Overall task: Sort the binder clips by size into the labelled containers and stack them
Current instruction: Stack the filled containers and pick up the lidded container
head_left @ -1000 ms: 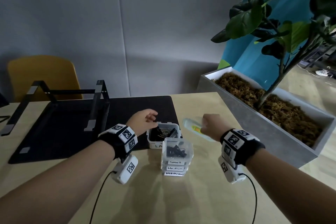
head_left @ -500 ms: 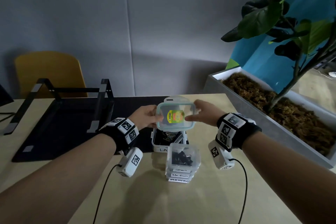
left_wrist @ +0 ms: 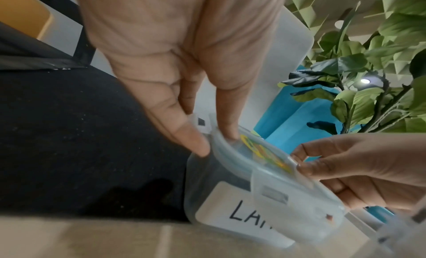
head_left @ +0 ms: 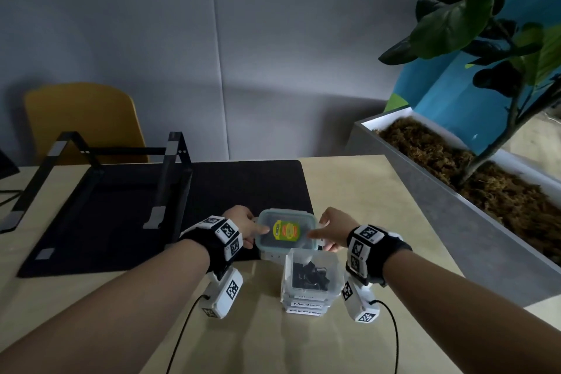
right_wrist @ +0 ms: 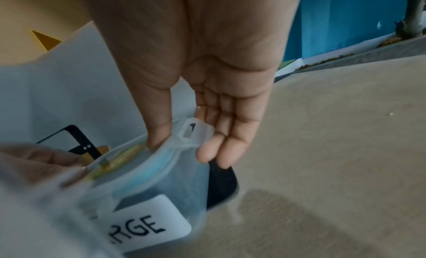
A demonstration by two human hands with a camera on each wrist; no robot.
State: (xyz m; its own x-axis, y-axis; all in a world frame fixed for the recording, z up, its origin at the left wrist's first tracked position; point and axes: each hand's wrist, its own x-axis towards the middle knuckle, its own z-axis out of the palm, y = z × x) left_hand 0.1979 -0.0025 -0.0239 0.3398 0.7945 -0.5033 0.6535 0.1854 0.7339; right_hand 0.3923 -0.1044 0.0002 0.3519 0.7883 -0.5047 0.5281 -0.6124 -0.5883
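Observation:
A clear lid (head_left: 287, 231) with a yellow-green sticker lies on the container labelled Large (left_wrist: 242, 212), at the black mat's front right corner. My left hand (head_left: 255, 234) pinches the lid's left edge, thumb on top and forefinger at the rim (left_wrist: 216, 141). My right hand (head_left: 318, 237) holds the right edge, thumb on the lid (right_wrist: 138, 163) and straight fingers outside the latch flap (right_wrist: 182, 149). Just in front stands a stack of containers (head_left: 309, 297) labelled Small, Medium, Medium. Its top one is uncovered and holds black binder clips (head_left: 309, 276). The Large container's contents are hidden.
A black mat (head_left: 151, 215) covers the table's left half, with a black metal stand (head_left: 100, 173) on it. A long grey planter (head_left: 455, 206) with a leafy plant borders the table on the right. A yellow chair (head_left: 82, 121) stands behind the table.
One second ago my right hand took the lid from the table to the right. Both hands then carried it above the Large container and have now lowered it onto the container.

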